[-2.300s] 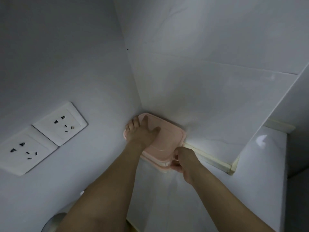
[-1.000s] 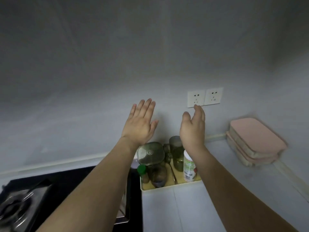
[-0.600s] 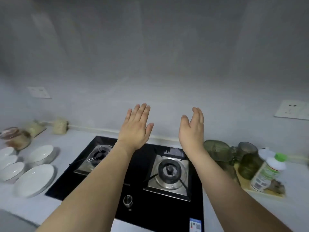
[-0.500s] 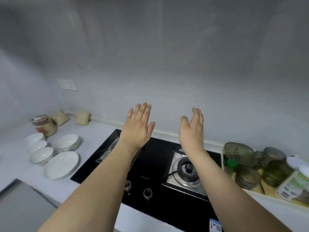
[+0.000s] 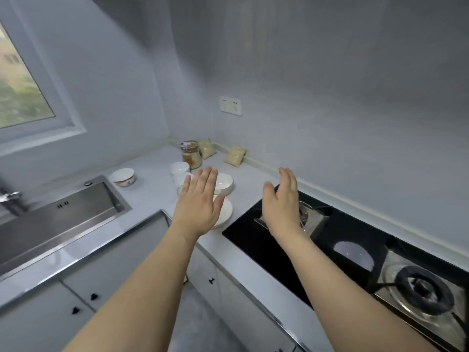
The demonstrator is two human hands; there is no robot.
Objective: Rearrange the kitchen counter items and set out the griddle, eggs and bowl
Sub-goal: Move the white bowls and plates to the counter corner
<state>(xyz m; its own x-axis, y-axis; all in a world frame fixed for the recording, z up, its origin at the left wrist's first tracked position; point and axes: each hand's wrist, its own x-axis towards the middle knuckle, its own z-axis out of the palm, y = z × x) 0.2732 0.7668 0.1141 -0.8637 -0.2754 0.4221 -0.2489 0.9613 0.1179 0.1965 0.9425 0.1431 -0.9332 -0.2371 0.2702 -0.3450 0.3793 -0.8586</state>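
left hand (image 5: pixel 200 201) spread (empty) | right hand (image 5: pixel 281 201) spread | bowl (image 5: pixel 224 182) beyond left grip

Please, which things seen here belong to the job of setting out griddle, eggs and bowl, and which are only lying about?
Job:
- white bowl
- bowl with red pattern
- left hand and right hand, both empty
No griddle or eggs in view.

Lying about:
- jar
- two packets
- sink
- gas hob
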